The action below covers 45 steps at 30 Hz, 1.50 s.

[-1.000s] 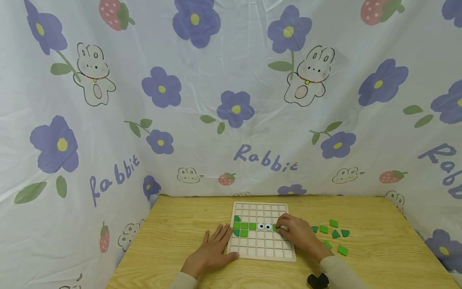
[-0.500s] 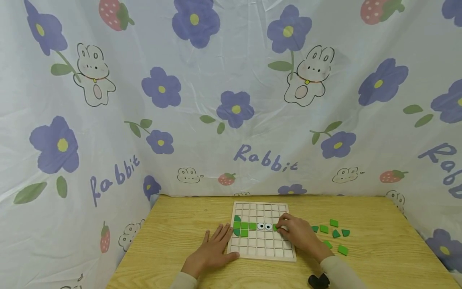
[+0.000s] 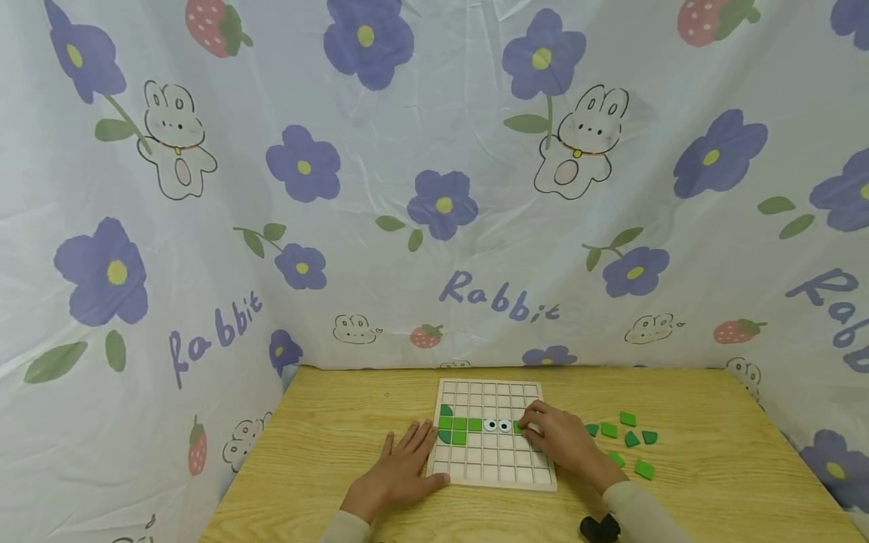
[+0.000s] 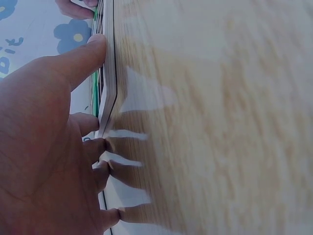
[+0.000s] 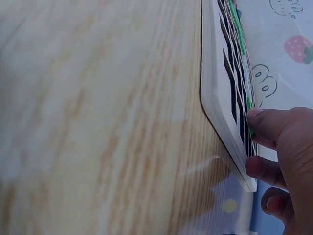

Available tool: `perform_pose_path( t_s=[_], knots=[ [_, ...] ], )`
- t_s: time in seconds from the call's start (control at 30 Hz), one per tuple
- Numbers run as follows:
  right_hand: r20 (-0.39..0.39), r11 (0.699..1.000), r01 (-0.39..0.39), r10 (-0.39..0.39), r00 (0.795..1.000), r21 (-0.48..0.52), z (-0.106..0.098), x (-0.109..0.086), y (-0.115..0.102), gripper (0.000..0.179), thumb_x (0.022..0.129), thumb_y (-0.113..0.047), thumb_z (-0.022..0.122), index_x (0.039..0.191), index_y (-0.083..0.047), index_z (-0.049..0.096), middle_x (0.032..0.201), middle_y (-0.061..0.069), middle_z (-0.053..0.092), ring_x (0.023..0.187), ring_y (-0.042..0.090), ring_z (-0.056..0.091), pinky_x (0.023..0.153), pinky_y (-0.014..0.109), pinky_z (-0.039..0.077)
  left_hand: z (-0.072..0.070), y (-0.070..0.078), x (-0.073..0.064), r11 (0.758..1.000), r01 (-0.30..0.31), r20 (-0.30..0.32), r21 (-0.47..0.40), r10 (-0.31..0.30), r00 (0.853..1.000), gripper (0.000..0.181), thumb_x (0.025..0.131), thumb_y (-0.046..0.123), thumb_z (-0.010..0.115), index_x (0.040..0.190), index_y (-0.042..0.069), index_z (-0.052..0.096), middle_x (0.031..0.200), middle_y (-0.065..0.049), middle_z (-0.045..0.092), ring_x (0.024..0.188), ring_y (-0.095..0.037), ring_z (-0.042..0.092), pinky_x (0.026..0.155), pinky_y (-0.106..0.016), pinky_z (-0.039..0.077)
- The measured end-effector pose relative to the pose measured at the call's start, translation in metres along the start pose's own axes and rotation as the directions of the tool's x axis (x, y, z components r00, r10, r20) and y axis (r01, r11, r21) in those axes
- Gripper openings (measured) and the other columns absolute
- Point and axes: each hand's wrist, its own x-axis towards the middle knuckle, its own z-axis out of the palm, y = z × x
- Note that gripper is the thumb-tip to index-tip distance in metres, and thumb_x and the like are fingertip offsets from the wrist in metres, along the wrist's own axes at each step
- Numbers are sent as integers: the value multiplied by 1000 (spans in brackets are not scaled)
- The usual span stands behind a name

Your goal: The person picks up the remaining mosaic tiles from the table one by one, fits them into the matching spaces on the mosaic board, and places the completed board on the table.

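Observation:
A pale wooden grid board [image 3: 498, 486] lies on the table. Spread along its left edge is my left hand [image 3: 400, 475], thumb at the near corner; the left wrist view shows these fingers touching the board's side. My right hand [image 3: 560, 437] pinches a green square tile [image 3: 518, 427] in a cell near the right side, partly hidden by the fingertips. Left of that tile are two white eye tiles [image 3: 498, 426], one cell apart from it. Several green square tiles [image 3: 460, 424] and two dark green rounded tiles [image 3: 445, 411] fill cells at the board's left.
Right of the board lie several loose green square tiles [image 3: 609, 430] and dark green rounded pieces [image 3: 649, 437], some partly behind the right wrist. A black object [image 3: 600, 528] rests by the right sleeve. A patterned curtain [image 3: 434, 226] hangs behind the wooden table [image 3: 339, 407].

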Motion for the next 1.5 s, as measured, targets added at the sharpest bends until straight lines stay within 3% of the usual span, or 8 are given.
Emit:
perform_pose_path(
  t_s=[0.3,0.6,1.07,1.3,1.5],
  knots=[
    [-20,999,-3,4,1000,40,-2,-2,2,9,97,-19,80,106,-21,80,114,-6,71,88,11,71,67,28,56,-3,2,0,1000,-5,3,-5,5,1000,92,105,65,53,172,11,20,180,-12,15,167,-40,12,128,-75,6],
    [-90,998,-35,41,995,60,-12,-10,7,8,94,-16,83,99,-22,80,98,-13,69,74,-6,56,62,21,50,-1,3,0,1000,2,1,7,-2,1000,93,104,66,54,172,11,21,180,-11,15,167,-39,13,128,-74,7],
    [-176,996,-64,75,982,70,-44,-34,29,12,90,-10,86,98,-17,80,93,-13,68,68,-9,51,57,19,47,1,-1,1,1000,10,3,5,-11,1000,95,103,68,53,172,12,20,181,-10,14,167,-38,12,128,-74,7],
    [-252,998,-47,53,966,32,-59,-48,45,16,87,-9,88,98,-17,80,92,-12,68,64,-12,44,51,18,40,-1,0,0,1000,1,-1,-11,-1,1000,93,104,64,56,172,11,21,180,-11,15,167,-40,13,128,-75,7],
    [-232,994,-105,102,967,0,-72,-56,60,14,89,-11,86,100,-18,80,94,-12,69,66,-11,46,53,19,41,-3,3,-1,1000,-7,-1,-18,7,1000,92,105,62,57,172,10,21,180,-12,16,167,-40,14,128,-75,8]
  ],
)
